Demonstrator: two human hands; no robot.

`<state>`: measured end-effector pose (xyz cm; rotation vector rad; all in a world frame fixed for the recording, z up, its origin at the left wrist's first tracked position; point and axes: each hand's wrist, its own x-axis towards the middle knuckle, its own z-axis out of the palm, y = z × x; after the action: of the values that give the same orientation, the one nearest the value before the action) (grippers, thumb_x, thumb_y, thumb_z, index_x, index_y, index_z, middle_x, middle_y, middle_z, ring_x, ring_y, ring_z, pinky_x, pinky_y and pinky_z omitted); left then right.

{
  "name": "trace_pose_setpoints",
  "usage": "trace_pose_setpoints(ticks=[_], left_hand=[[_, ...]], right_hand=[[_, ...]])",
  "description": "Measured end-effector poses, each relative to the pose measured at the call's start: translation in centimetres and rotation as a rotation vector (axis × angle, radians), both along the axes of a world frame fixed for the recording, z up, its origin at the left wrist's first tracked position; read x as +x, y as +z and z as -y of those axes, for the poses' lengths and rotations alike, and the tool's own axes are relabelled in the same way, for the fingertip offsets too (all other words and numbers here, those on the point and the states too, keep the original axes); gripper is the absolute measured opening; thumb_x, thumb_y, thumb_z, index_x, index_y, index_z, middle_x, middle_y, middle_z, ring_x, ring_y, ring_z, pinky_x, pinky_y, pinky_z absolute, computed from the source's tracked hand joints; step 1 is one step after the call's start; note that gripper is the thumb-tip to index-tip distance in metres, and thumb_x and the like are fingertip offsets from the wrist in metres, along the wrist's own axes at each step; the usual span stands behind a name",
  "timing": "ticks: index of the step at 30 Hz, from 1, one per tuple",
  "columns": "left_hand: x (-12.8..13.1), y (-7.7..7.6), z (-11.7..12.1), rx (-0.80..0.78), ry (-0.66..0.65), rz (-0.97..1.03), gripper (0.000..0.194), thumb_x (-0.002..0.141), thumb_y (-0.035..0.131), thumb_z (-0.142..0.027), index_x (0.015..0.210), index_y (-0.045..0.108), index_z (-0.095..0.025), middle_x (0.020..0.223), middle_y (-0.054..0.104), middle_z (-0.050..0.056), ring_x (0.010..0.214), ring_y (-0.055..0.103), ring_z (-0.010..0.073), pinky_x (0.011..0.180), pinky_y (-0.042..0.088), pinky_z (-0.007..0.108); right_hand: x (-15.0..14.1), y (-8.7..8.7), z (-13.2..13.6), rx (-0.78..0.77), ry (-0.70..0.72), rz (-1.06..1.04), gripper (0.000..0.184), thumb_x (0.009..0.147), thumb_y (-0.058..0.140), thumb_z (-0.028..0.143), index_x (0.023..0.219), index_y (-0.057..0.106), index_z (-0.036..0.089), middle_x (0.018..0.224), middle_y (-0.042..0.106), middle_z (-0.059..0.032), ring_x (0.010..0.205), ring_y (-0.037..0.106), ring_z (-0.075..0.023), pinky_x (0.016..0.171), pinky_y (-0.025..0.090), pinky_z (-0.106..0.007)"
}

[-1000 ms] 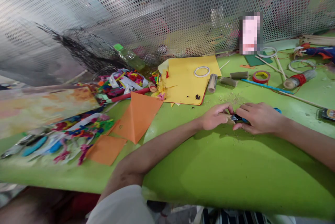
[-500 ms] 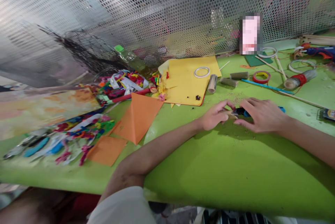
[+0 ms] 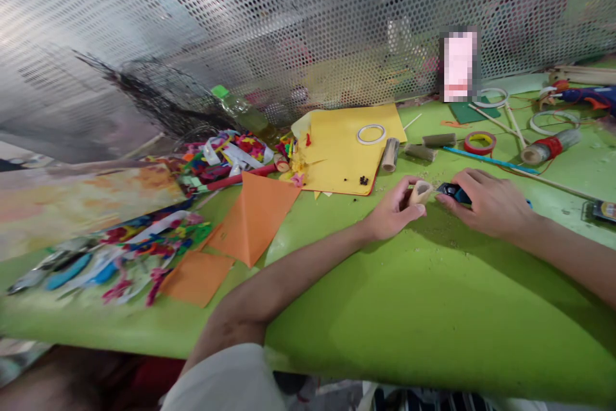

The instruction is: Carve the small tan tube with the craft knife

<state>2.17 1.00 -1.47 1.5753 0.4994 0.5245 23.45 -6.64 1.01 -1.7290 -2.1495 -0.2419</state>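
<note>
Between the thumb and fingers of my left hand is a short hollow bamboo tube, its open end turned toward the right. My right hand is closed around a blue and black utility knife, whose tip points left at the tube with a small gap between them. The knife's blue tail shows past the back of my hand. Fine shavings lie scattered on the green table under both hands. Just beyond are more bamboo tubes, one upright-leaning and one lying flat.
Yellow sheets bear a white tape roll and black bits. A red tape roll, blue stick and red-wrapped tube lie right. Orange paper and colourful scraps lie left. A perforated metal screen stands behind.
The knife, earlier against the tube, has drawn back to the right and now sits apart from it. My left hand has tilted the tube so its hollow end shows.
</note>
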Motion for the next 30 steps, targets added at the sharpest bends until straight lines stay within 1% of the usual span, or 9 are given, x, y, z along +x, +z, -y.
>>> trace_pose_setpoints(ticks=[4, 7, 12, 15, 18, 21, 23, 26, 30], left_hand=[[0.1, 0.0, 0.1, -0.025, 0.034, -0.031, 0.05, 0.084, 0.068, -0.034, 0.122, 0.039, -0.021, 0.09, 0.057, 0.0, 0.074, 0.059, 0.0102, 0.066, 0.046, 0.025], [0.0, -0.1, 0.0, -0.031, 0.027, -0.023, 0.051, 0.084, 0.067, -0.036, 0.122, 0.037, -0.022, 0.087, 0.055, -0.001, 0.072, 0.058, 0.0099, 0.063, 0.046, 0.024], [0.0, -0.3, 0.0, 0.001, -0.001, -0.011, 0.052, 0.086, 0.064, -0.036, 0.127, 0.034, -0.022, 0.086, 0.051, -0.002, 0.068, 0.054, 0.0091, 0.063, 0.047, 0.025], [0.0, -0.1, 0.2, 0.061, -0.015, -0.018, 0.057, 0.089, 0.06, -0.035, 0.136, 0.031, -0.023, 0.089, 0.049, -0.001, 0.069, 0.051, 0.0088, 0.066, 0.046, 0.025], [-0.1, 0.2, 0.4, 0.175, -0.023, -0.031, 0.053, 0.091, 0.057, -0.036, 0.139, 0.036, -0.024, 0.096, 0.049, 0.002, 0.075, 0.05, 0.0102, 0.07, 0.046, 0.026], [-0.1, 0.4, 0.4, 0.28, -0.024, -0.071, 0.048, 0.092, 0.056, -0.035, 0.136, 0.04, -0.023, 0.105, 0.049, 0.004, 0.082, 0.05, 0.0127, 0.074, 0.046, 0.028], [-0.1, 0.5, 0.4, 0.323, -0.037, -0.105, 0.048, 0.092, 0.054, -0.035, 0.135, 0.039, -0.022, 0.105, 0.049, 0.005, 0.085, 0.05, 0.0145, 0.076, 0.046, 0.03], [0.1, 0.6, 0.5, 0.398, -0.04, -0.14, 0.048, 0.092, 0.055, -0.036, 0.134, 0.037, -0.02, 0.101, 0.049, 0.005, 0.088, 0.049, 0.0167, 0.08, 0.046, 0.032], [0.5, 1.1, 0.9, 0.42, -0.072, -0.195, 0.049, 0.092, 0.055, -0.039, 0.133, 0.034, -0.021, 0.097, 0.049, 0.003, 0.082, 0.047, 0.0152, 0.078, 0.045, 0.032]], right_hand=[[-0.2, 0.2, 0.2, 0.023, 0.064, -0.045, 0.035, 0.093, 0.045, 0.049, 0.09, 0.061, 0.019, 0.085, 0.065, -0.0098, 0.077, 0.058, -0.0222, 0.053, 0.03, -0.031], [-0.3, 0.3, 0.4, 0.027, 0.126, -0.047, 0.029, 0.093, 0.045, 0.042, 0.09, 0.061, 0.018, 0.085, 0.062, -0.0098, 0.082, 0.058, -0.0227, 0.053, 0.032, -0.03], [-0.2, 0.1, 0.7, 0.03, 0.157, -0.019, 0.034, 0.099, 0.038, 0.044, 0.097, 0.063, 0.02, 0.099, 0.067, -0.0085, 0.065, 0.056, -0.0141, 0.05, 0.029, -0.027], [-0.3, -0.1, 0.8, -0.021, 0.118, 0.015, 0.031, 0.099, 0.039, 0.044, 0.096, 0.061, 0.023, 0.093, 0.071, -0.0045, 0.054, 0.053, -0.0127, 0.05, 0.024, -0.028], [-0.5, -0.2, 0.7, -0.078, 0.071, 0.007, 0.022, 0.094, 0.047, 0.041, 0.096, 0.059, 0.023, 0.079, 0.07, -0.0032, 0.057, 0.056, -0.0165, 0.051, 0.026, -0.029], [-0.7, -0.2, 0.6, -0.087, 0.104, -0.053, 0.014, 0.087, 0.054, 0.032, 0.097, 0.058, 0.021, 0.085, 0.069, -0.0055, 0.071, 0.06, -0.0197, 0.058, 0.034, -0.03], [-0.8, -0.2, 0.5, -0.088, 0.131, -0.072, 0.009, 0.085, 0.054, 0.028, 0.089, 0.057, 0.021, 0.086, 0.066, -0.0066, 0.075, 0.059, -0.0202, 0.061, 0.036, -0.03], [-0.9, 0.0, 0.4, -0.105, 0.119, -0.058, 0.009, 0.085, 0.053, 0.029, 0.08, 0.054, 0.021, 0.084, 0.062, -0.0071, 0.076, 0.058, -0.02, 0.059, 0.033, -0.03], [-1.1, 0.7, 0.5, -0.242, 0.042, 0.01, 0.011, 0.084, 0.052, 0.031, 0.085, 0.058, 0.021, 0.086, 0.065, -0.0072, 0.075, 0.059, -0.0203, 0.056, 0.028, -0.03]])
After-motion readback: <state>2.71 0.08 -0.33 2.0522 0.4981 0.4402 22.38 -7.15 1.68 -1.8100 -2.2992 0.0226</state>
